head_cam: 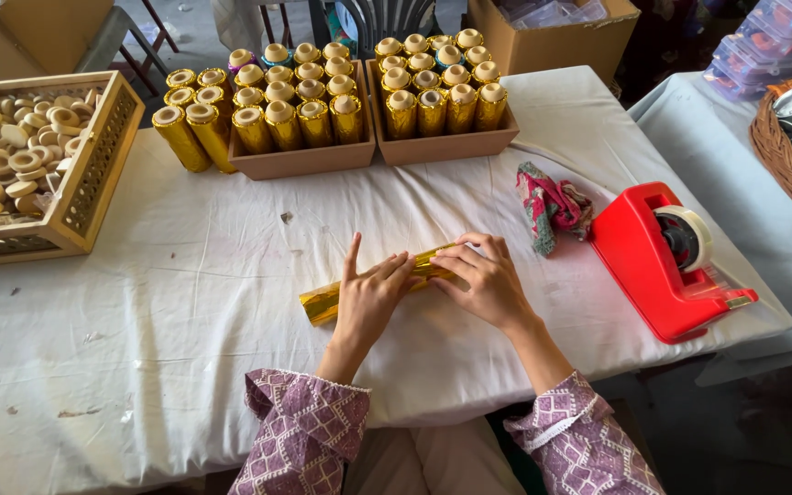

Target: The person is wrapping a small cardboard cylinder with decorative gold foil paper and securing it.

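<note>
Head view, looking down: I see a gold foil-wrapped roll [327,301] lying at a slant just below the centre of the frame on the white tablecloth [139,321], its lower-left end poking out bare and the rest hidden under my two hands. My left hand [368,298] lies flat across the middle of the roll, fingers spread and pressing down, index finger lifted and pointing up the frame; it is not closed around anything. My right hand [486,280] sits just right of it, fingers curled over the roll's upper-right end and grasping it, the fingertips of both hands nearly meeting on the foil. Right of the hands, near the right hand, lies a crumpled red and green cloth [550,206], and beside that stands a red tape dispenser [657,261] with a roll of clear tape. Along the top centre, two shallow cardboard trays [304,160] hold upright gold foil rolls [433,78], with a few more standing loose at the left tray's side. At the upper left, a wooden crate [93,179] holds pale round discs [20,160]. A wicker basket [786,156] shows at the far right edge.
</note>
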